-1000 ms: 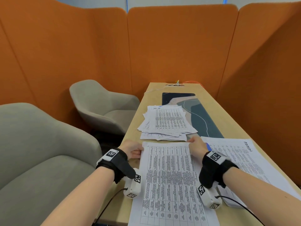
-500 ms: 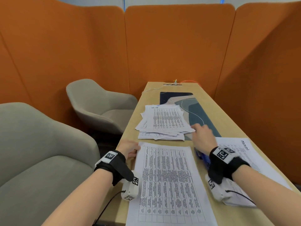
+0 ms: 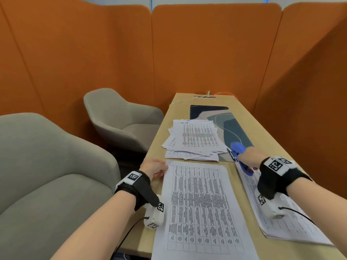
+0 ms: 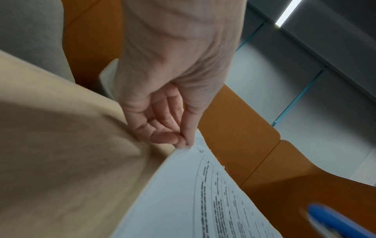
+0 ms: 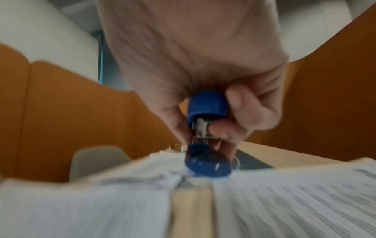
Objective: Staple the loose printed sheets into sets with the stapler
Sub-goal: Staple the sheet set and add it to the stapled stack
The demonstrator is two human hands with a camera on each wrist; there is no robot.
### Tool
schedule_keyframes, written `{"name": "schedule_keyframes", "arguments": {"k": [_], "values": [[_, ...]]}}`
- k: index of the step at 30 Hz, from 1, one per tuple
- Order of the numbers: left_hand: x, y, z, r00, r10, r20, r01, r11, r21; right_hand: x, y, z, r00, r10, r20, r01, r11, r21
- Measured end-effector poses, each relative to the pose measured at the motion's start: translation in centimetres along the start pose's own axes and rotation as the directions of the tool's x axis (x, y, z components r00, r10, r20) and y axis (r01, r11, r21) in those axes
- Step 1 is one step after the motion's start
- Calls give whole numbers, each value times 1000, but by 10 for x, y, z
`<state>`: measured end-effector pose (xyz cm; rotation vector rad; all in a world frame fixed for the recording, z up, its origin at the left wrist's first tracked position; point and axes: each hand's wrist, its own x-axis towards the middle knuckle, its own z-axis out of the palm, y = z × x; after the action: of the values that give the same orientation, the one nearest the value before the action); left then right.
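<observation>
Since a second ago the right hand (image 3: 250, 156) has left the top right corner of the near set of sheets (image 3: 199, 209) and gone off to the right, where it's now wrapped around the blue stapler (image 3: 239, 156), sitting at the far end of the right-hand stack (image 3: 293, 220). Left hand (image 3: 155, 168) hasn't really budged; it's pinching that near set's top left corner between thumb and fingertips.

Progress-wise, I'd say we're mid-way at best. That right stack is probably finished sets, though I can't make out any staples. Near set looks squared up and ready for stapling. Farther back there's a messy loose pile (image 3: 193, 141) to sort, so plenty left.

Everything's on a long light wood table (image 3: 262, 132) with a dark patterned mat (image 3: 234, 126) at the far end. Orange padded booth walls (image 3: 206, 53) all around, two grey armchairs (image 3: 47, 166) on the left.
</observation>
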<state>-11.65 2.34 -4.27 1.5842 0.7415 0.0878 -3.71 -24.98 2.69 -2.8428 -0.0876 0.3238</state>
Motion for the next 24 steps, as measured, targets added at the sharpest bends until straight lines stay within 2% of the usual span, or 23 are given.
{"name": "schedule_keyframes", "arguments": {"k": [2, 3, 5, 7, 9, 12, 14, 19, 24], "values": [[-1, 0, 0, 1000, 12, 11, -12, 1000, 2, 10, -16, -10, 995, -35, -99, 65, 943, 327], [-2, 1, 0, 1000, 15, 19, -15, 1000, 0, 13, -27, -10, 993, -55, -106, 102, 851, 516], [-3, 2, 0, 999, 23, 28, -23, 1000, -15, 10, -54, -4, 993, -112, -36, 96, 596, 797], [-4, 3, 0, 999, 27, 28, -27, 999, -20, 8, -81, 14, 982, -185, 29, 51, 414, 909], [-4, 3, 1, 999, 37, 32, -36, 999, -18, 14, -103, 39, 985, -171, 28, 35, 359, 933], [-3, 2, 1, 998, 55, 28, -54, 998, -23, 23, -125, 70, 995, -78, -69, 93, 381, 920], [-1, 2, 1, 997, 68, 18, -68, 997, -26, 27, -133, 80, 991, -58, -118, 132, 454, 881], [-1, 5, 4, 995, 101, -4, -101, 995, -10, 28, -141, 84, 967, -168, -190, 253, 648, 718], [1, 7, 12, 992, 121, -26, -120, 993, 21, 33, -150, 89, 969, -197, -148, 244, 681, 690]]}}
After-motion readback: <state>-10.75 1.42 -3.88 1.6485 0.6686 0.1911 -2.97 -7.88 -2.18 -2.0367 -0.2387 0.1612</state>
